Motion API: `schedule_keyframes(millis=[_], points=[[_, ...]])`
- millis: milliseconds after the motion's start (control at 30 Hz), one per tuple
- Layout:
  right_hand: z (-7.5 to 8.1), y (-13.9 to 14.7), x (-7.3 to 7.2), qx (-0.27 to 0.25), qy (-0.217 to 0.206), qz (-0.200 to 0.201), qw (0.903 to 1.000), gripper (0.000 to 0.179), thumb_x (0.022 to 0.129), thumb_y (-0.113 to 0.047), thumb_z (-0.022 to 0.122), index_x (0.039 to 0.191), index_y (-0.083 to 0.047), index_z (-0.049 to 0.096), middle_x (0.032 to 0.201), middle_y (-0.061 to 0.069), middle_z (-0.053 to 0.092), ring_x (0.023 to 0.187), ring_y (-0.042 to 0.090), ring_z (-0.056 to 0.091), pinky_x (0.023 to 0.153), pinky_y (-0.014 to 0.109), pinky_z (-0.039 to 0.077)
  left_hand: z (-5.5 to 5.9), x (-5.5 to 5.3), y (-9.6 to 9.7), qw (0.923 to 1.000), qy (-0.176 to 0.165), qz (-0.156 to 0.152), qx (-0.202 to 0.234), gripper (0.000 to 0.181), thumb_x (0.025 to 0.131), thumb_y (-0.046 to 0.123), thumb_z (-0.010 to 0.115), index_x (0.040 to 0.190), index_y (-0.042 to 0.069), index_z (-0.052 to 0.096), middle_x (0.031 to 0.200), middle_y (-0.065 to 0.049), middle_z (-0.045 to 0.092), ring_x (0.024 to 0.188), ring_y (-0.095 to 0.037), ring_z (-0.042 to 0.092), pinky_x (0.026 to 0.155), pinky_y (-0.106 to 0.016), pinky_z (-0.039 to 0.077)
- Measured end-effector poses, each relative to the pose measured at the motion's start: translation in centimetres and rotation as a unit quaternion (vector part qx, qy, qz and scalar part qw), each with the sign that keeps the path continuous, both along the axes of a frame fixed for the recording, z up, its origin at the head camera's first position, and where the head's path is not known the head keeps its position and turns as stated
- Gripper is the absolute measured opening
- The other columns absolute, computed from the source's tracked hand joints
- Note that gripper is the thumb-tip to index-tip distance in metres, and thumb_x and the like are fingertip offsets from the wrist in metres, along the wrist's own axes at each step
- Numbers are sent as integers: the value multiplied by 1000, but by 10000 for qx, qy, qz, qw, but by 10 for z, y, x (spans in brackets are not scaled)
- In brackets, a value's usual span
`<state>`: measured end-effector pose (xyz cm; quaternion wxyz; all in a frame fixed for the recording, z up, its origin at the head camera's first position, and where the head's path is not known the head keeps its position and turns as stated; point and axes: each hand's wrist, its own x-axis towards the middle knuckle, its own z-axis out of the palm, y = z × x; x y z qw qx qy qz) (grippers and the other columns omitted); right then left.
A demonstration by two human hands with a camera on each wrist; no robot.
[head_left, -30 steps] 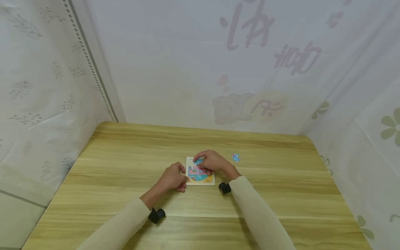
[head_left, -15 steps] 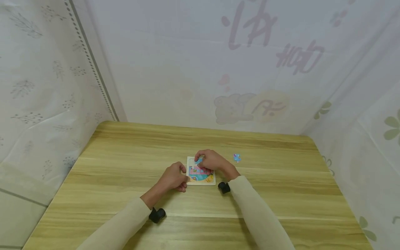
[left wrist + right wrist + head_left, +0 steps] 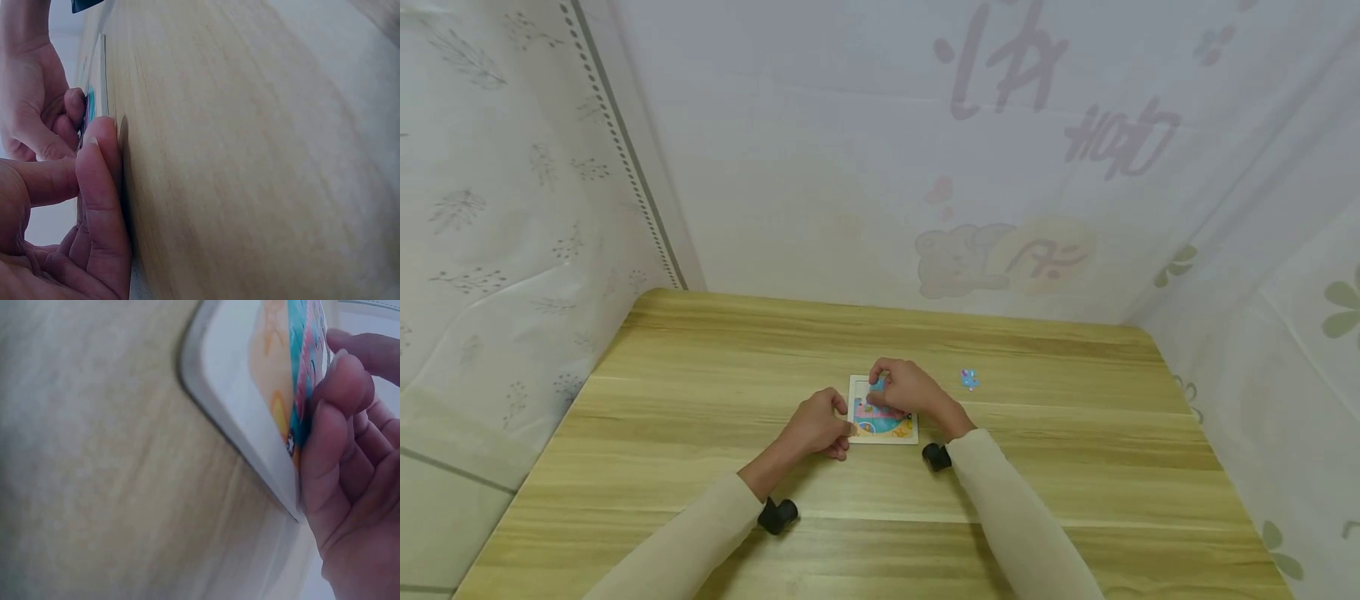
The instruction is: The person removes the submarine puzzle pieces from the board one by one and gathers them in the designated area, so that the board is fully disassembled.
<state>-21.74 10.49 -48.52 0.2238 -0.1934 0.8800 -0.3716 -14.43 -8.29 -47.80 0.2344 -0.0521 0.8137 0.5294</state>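
Observation:
A small jigsaw board with a pale frame and a pink, teal and yellow picture lies flat on the table. At its left edge, my left hand grips the frame between thumb and fingers. My right hand is over the board's upper part and pinches a blue puzzle piece there. Whether that piece is fully seated cannot be told. The upper left of the board shows bare backing. In the right wrist view, curled fingers of the right hand rest against the picture beside the frame's corner.
A loose blue puzzle piece lies on the wooden table, right of the board. Black wrist cameras sit under both forearms. Printed cloth hangs behind the table and at both sides.
My right hand has shifted slightly to the right over the board with the blue puzzle piece. My left hand keeps its grip on the frame. The loose piece stays put.

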Motion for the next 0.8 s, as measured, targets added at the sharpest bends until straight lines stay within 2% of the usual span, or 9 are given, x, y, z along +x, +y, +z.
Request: schedule_keyframes(millis=[133, 300, 367, 467, 567, 800], points=[[0, 1, 1, -127, 64, -36, 9999, 17, 88, -18, 67, 101, -14, 57, 48, -3, 48, 38, 10, 44, 40, 21, 38, -1, 0, 0, 10000, -1, 0, 42, 25, 85, -2, 67, 104, -2, 50, 61, -15, 65, 46, -20, 64, 47, -31, 58], [1, 2, 3, -115, 176, -47, 9998, 38, 88, -17, 64, 124, -8, 55, 47, -3, 49, 37, 9, 42, 40, 21, 35, -1, 0, 0, 10000, 23, 4, 60, 25, 85, -2, 67, 104, -2, 50, 61, -14, 65, 45, -19, 64, 47, -31, 58], [1, 2, 3, -27, 184, -114, 9998, 43, 88, -20, 64, 128, -7, 54, 49, -4, 50, 38, 9, 43, 41, 20, 37, -2, 0, 0, 10000, 36, 3, 44, 25, 86, -2, 67, 104, -2, 50, 61, -14, 65, 45, -19, 64, 47, -31, 57], [2, 3, 4, -60, 42, -239, 9997, 39, 88, -25, 66, 121, -6, 58, 53, -2, 55, 41, 9, 48, 44, 22, 43, -2, 0, -1, 10000, 50, 7, 38, 24, 85, -3, 66, 103, -1, 50, 60, -14, 64, 45, -19, 63, 47, -31, 57], [1, 6, 2, -323, -200, -327, 9987, 32, 90, -27, 67, 113, -6, 61, 60, 1, 61, 45, 11, 53, 46, 24, 48, -2, 0, -1, 10000, 50, 23, 35, 24, 85, -3, 66, 103, -1, 50, 60, -14, 64, 44, -19, 63, 46, -31, 57], [-5, 16, -5, -1187, -916, -401, 9879, 19, 97, -10, 49, 110, -2, 61, 63, 5, 58, 46, 13, 55, 43, 24, 49, -2, 0, 0, 10000, 8, 19, -6, 25, 85, -2, 67, 103, -1, 50, 60, -14, 64, 45, -18, 63, 47, -31, 57]])
